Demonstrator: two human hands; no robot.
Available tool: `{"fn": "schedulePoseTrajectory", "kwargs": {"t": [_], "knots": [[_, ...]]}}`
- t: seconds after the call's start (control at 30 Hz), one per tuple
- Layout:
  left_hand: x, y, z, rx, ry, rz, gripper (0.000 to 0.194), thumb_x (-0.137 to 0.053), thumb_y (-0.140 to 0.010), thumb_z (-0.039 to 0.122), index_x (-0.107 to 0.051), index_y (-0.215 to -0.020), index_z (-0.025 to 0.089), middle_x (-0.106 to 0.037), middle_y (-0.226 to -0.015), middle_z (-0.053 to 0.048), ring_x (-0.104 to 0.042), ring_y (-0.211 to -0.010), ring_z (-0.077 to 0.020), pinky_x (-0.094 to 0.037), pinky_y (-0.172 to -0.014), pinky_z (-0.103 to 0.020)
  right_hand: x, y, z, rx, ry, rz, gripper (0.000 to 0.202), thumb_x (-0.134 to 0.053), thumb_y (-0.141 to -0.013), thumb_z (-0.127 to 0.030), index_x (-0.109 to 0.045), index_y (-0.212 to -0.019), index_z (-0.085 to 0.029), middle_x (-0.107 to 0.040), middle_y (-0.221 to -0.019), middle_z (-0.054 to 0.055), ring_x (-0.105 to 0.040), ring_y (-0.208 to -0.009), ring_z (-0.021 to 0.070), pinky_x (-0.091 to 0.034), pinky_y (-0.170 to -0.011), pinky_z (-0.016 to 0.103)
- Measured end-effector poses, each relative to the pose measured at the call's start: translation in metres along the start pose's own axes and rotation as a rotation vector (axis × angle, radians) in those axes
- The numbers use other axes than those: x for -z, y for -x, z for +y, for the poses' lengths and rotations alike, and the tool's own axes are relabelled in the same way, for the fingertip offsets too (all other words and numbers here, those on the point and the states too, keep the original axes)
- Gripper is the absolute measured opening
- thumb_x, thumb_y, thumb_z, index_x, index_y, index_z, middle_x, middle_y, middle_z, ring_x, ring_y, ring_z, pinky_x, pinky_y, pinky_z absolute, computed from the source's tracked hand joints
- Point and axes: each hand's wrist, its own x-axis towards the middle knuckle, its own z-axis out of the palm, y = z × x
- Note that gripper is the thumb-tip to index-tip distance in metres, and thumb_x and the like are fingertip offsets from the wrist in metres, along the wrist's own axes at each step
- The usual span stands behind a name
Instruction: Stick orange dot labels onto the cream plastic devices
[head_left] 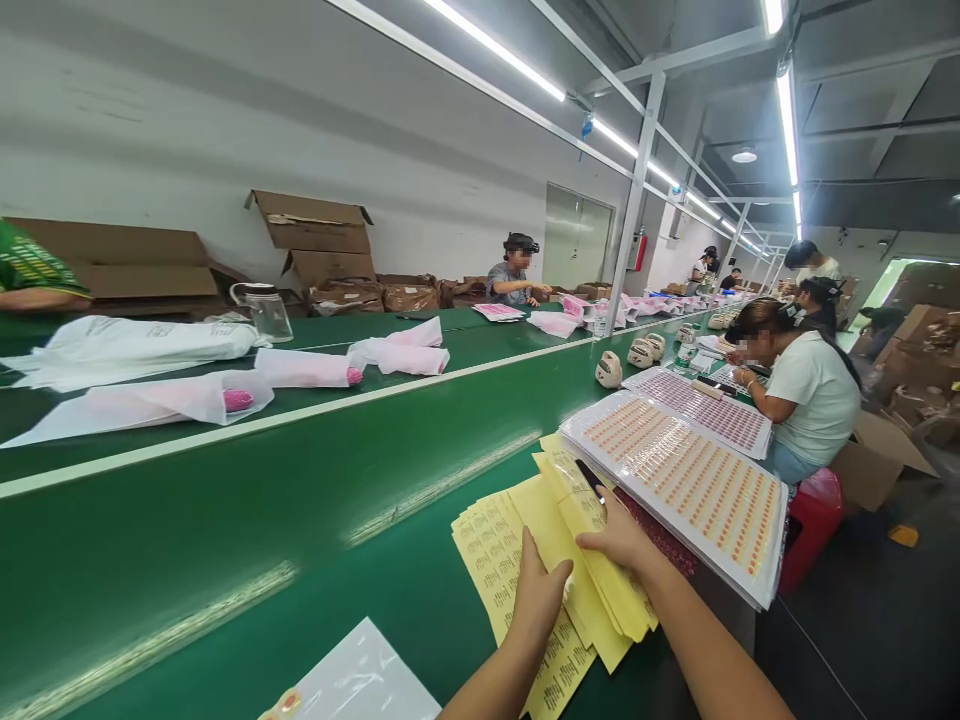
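Note:
Yellow label sheets [499,545], printed with rows of small dark text, lie in an uneven, fanned pile on the green table. My left hand [536,590] is over the middle of the pile, fingers stretched out and thumb apart. At the pile's right side, my right hand [622,535] has its thumb across the folded yellow sheets [592,565]. A slim black object [589,478] sticks out from its fingers; its kind I cannot make out. Close by on the right rests a stack of clear-covered sticker sheets [675,470] with rows of small orange motifs.
A white plastic-covered sheet [360,680] lies at the front. Beyond the green divider [300,500] are pink items in white wrapping [180,398] and a glass jug [266,312]. A co-worker [806,390] sits at right by a red stool [814,520]; cream rounded objects [609,370] stand nearby.

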Motion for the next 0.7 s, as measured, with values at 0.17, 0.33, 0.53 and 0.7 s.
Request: {"fn": "schedulePoseTrajectory", "kwargs": {"t": [0.17, 0.33, 0.53, 0.7], "knots": [[0.013, 0.007, 0.006, 0.002, -0.113, -0.081, 0.061, -0.052, -0.071, 0.022, -0.029, -0.128, 0.014, -0.034, -0.134, -0.019, -0.039, -0.119, -0.03, -0.039, -0.089, -0.04, -0.011, 0.003, -0.013, -0.021, 0.161, 0.003, 0.092, -0.062, -0.055, -0.03, -0.02, -0.134, -0.011, -0.036, -0.13, 0.015, -0.037, -0.119, 0.025, -0.03, -0.096, 0.034], [0.029, 0.031, -0.032, -0.554, -0.704, -0.445, 0.016, -0.058, -0.066, 0.017, -0.062, -0.081, 0.02, -0.065, -0.089, -0.01, -0.057, -0.092, -0.0315, -0.042, -0.081, -0.043, -0.018, 0.003, -0.021, 0.003, 0.268, -0.024, 0.096, -0.063, -0.054, -0.031, -0.017, -0.135, -0.007, -0.038, -0.126, 0.018, -0.034, -0.119, 0.0284, -0.03, -0.095, 0.036], [0.029, 0.041, -0.077, -0.951, -1.031, -0.713, 0.038, -0.044, -0.082, 0.014, -0.051, -0.117, 0.027, -0.057, -0.115, -0.01, -0.047, -0.113, -0.0287, -0.038, -0.093, -0.04, -0.018, 0.004, -0.026, -0.02, 0.281, -0.041, 0.1, -0.066, -0.051, -0.034, -0.018, -0.136, -0.009, -0.039, -0.124, 0.018, -0.036, -0.117, 0.0278, -0.031, -0.094, 0.035], [0.034, 0.025, -0.08, -0.905, -1.044, -0.675, 0.04, -0.047, -0.082, 0.021, -0.048, -0.121, 0.026, -0.054, -0.119, -0.009, -0.046, -0.113, -0.0309, -0.039, -0.095, -0.04, -0.019, 0.009, -0.03, -0.037, 0.302, -0.03, 0.103, -0.067, -0.05, -0.035, -0.016, -0.136, -0.01, -0.042, -0.12, 0.017, -0.038, -0.115, 0.0293, -0.033, -0.091, 0.037]]}}
